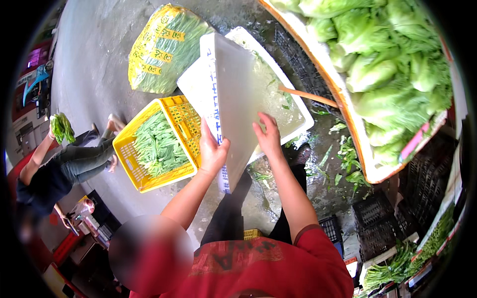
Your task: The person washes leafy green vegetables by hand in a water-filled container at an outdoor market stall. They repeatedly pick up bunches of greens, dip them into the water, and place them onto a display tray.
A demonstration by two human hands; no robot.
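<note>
My left hand [214, 152] grips the long edge of a white foam box or lid [238, 85], its thumb on the near side. This foam piece stands tilted and bears blue writing along its rim. My right hand [269, 136] is to its right with fingers apart and nothing in them; whether it touches the foam I cannot tell. Behind and to the right sits a white foam tub [303, 121] of cloudy water with bits of leaf floating in it. Close on the left, a yellow plastic crate [149, 182] holds cut green leafy vegetables [158, 145].
A clear bag with yellow print [164, 52] is full of greens. Lettuce heads [376, 70] fill a large bin at right. An orange stick [311, 97] spans to the tub. Leaf scraps [352, 164] litter wet concrete. Dark crates [376, 223] stand lower right. Another person [67, 167] holds greens at left.
</note>
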